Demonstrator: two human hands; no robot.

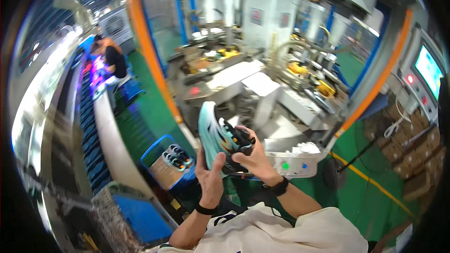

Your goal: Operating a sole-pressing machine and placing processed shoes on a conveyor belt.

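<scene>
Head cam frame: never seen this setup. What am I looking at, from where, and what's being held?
It is one wide fisheye view from a camera worn on a person's head, looking down at their own bare hands; straight edges bend near the rim. The left hand and right hand together hold up a teal sports shoe with a black and orange upper. Behind it stands a large grey factory machine with a small control box showing a green light. Lower left, a blue crate holds more shoes. Far left, another person works at a long conveyor line. A lit screen sits at right.
</scene>
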